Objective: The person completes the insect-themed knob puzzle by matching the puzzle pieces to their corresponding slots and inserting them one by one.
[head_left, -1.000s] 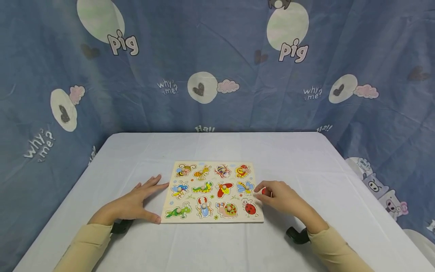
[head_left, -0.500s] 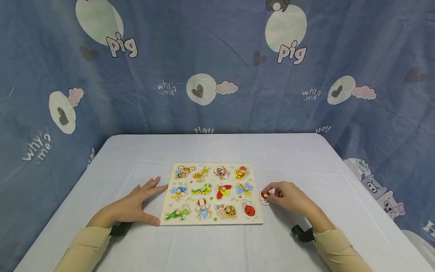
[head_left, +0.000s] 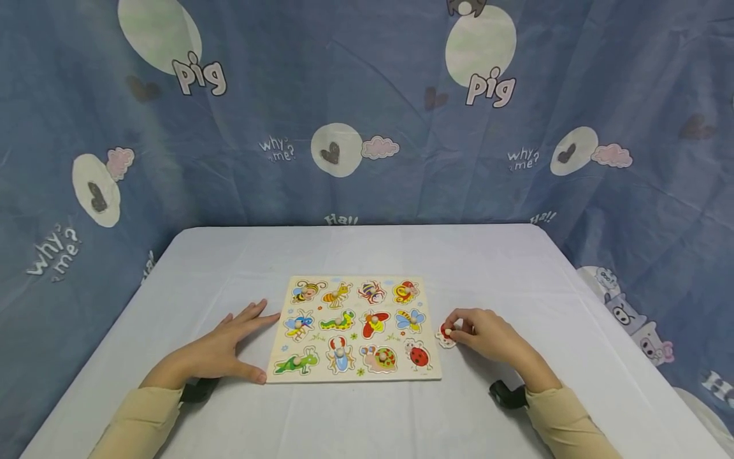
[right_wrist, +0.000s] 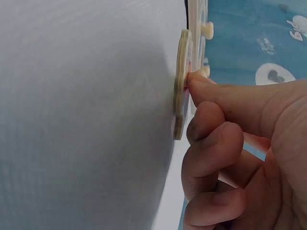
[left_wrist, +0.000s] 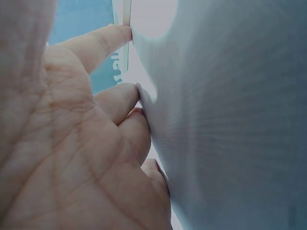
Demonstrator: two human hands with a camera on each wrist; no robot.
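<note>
My right hand (head_left: 484, 333) pinches a ladybug puzzle piece (head_left: 444, 336) by its small knob, just right of the wooden puzzle board (head_left: 355, 380). In the right wrist view this thin wooden piece (right_wrist: 181, 91) is edge-on, close over the white tabletop, with thumb and index finger at its knob. The board carries several insect pieces with knobs; a red ladybug picture (head_left: 418, 354) without a knob shows at its near right corner. My left hand (head_left: 215, 350) lies spread at the board's left side, with thumb and index fingertips at its edge. Its fingertips rest on the tabletop in the left wrist view.
A white cloth covers the table (head_left: 355, 421) around the board. Behind it hangs a blue printed curtain (head_left: 367, 76), which also runs down both sides. A dark wrist camera (head_left: 508, 395) sits under the right wrist.
My right hand has moved slightly right, away from the board's edge, and lowered the ladybug piece beside it. The left hand stays at the board's left edge. The head view has shifted a little.
</note>
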